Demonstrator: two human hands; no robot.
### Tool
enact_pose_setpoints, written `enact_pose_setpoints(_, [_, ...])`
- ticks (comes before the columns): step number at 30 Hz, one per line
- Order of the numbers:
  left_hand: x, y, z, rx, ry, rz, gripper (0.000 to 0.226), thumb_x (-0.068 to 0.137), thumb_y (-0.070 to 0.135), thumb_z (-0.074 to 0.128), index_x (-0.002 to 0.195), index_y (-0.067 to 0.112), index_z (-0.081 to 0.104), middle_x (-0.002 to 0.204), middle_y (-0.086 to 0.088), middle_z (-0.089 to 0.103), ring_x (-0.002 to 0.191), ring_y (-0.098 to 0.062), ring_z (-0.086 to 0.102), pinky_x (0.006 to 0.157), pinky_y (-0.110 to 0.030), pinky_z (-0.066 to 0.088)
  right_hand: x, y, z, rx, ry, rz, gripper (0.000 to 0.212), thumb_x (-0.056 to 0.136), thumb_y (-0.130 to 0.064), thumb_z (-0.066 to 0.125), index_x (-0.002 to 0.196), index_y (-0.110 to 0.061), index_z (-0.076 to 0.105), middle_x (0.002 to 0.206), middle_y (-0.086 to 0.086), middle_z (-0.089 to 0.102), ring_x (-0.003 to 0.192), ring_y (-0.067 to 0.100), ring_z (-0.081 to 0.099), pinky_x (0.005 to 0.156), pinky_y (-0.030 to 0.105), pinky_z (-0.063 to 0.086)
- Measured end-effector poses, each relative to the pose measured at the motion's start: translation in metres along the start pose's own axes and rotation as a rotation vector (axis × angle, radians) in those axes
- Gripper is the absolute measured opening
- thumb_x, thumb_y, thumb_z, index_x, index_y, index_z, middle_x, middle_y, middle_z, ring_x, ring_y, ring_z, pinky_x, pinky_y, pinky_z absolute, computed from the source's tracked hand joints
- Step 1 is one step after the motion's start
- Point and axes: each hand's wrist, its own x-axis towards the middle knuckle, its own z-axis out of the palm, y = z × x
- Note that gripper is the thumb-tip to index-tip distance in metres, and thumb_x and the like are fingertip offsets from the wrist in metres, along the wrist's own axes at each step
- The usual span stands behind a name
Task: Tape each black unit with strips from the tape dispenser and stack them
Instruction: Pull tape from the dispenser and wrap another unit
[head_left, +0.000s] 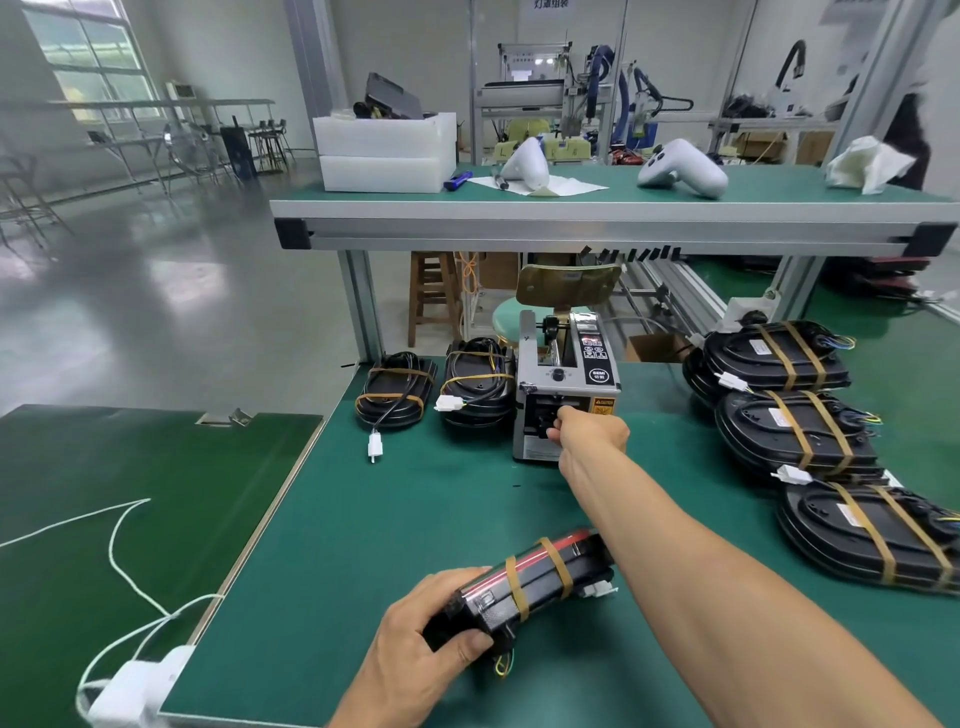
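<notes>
From the head camera we look down on a green counter where our left hand grips the near end of a black unit, thumb over the top and fingers curled round its edge; the unit lies at the near middle of the counter, already bound by two tan tape bands, with a red strip along its far side and a white plug at its right end. Our right hand reaches across to the tape dispenser, a grey box standing at the far middle of the counter, and its fingers are bunched at the dispenser's front slot; we cannot tell whether they already pinch a strip. To the dispenser's left we see two small stacks of taped units, one beside the other, each with a cable and a white connector trailing toward us. On the right side of the counter three more piles of taped units sit in a row running from far to near, each overlapping the next. A darker green board adjoins the counter on the left, with a white cord looping over it to a white adapter at the near edge. Beyond, a raised shelf carries white foam boxes and two white handheld controllers.
</notes>
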Motion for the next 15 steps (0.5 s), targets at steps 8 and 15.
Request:
enact_pose_setpoints(8, [0.001,-0.001,0.000,0.007,0.004,0.002,0.062,0.082,0.077,0.072,0.135,0.045,0.067,0.130,0.007,0.074,0.124,-0.020,0.069,0.105,-0.034,0.053,0.000,-0.001,0.002,0.073,-0.028,0.075,0.019,0.093,-0.001,0.070,0.110,0.003,0.062,0.089,0.013,0.075,0.031,0.010,0.056,0.028,0.016,0.036])
enact_pose_setpoints(15, [0.000,-0.004,0.000,-0.021,0.019,0.025,0.060,0.085,0.072,0.074,0.134,0.040,0.069,0.128,0.002,0.074,0.121,-0.024,0.070,0.105,-0.044,0.054,-0.018,0.001,-0.020,-0.139,-0.205,0.001,0.007,0.087,0.000,0.072,0.092,0.002,0.067,0.067,0.008,0.069,0.047,0.015,0.064,0.046,0.023,0.055])
